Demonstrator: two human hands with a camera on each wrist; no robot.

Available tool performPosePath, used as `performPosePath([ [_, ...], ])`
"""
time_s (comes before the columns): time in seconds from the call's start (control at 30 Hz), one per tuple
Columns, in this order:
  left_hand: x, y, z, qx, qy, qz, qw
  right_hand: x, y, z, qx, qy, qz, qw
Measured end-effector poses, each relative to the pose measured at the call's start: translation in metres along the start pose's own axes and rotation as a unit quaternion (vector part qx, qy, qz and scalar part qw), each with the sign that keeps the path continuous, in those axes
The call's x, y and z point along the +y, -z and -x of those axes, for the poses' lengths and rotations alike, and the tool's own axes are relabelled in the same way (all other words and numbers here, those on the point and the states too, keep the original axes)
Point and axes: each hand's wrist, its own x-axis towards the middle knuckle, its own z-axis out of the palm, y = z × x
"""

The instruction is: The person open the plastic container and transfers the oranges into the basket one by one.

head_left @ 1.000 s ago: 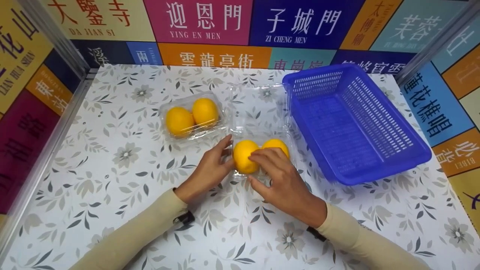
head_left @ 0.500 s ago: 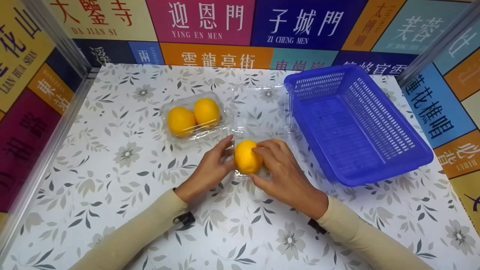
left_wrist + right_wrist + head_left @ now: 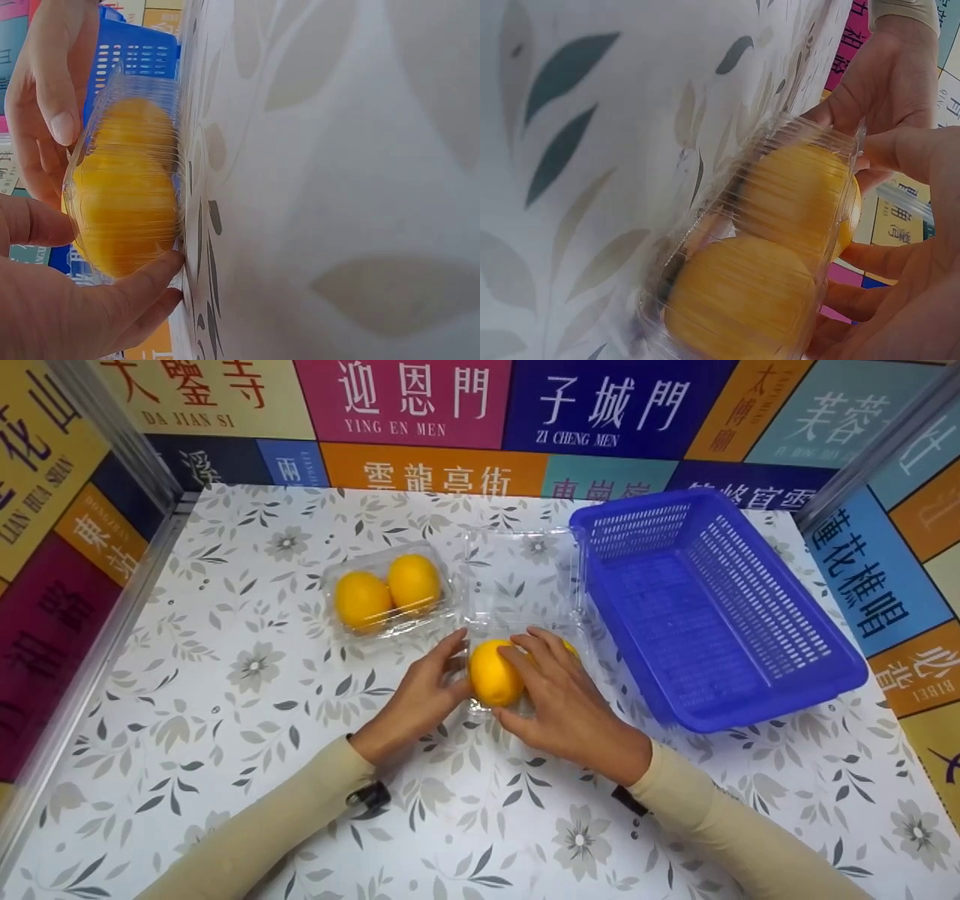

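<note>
Two oranges sit side by side in the base of a clear plastic clamshell box (image 3: 832, 255), its lid (image 3: 525, 574) folded back flat on the table. My left hand (image 3: 420, 697) holds the box's left end, thumb at the rim and fingers along the outer wall down by the table. From above, my right hand (image 3: 570, 712) grips the left orange (image 3: 491, 673), fingertips on its upper right side and thumb low by the front rim. That hand mostly covers the right orange (image 3: 572, 649), which shows fully through the ribbed wall in the right wrist view.
Back left of my hands stands a second clear box (image 3: 405, 628), lid down, with two oranges (image 3: 363, 601) inside. A blue plastic basket (image 3: 675, 712) stands at the right, close beside the open lid. Printed panels (image 3: 420, 405) wall the table's back and sides.
My right hand has shifted over the right orange, and its fingers have spread and moved on the left orange's side. My left hand and both boxes stay where they were.
</note>
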Motion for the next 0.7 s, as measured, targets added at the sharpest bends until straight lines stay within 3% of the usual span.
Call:
performPosePath([
  [0.7, -0.001, 0.001, -0.002, 0.001, -0.008, -0.014, 0.9999, 0.022, 0.006, -0.024, -0.108, -0.014, 0.004, 0.994],
])
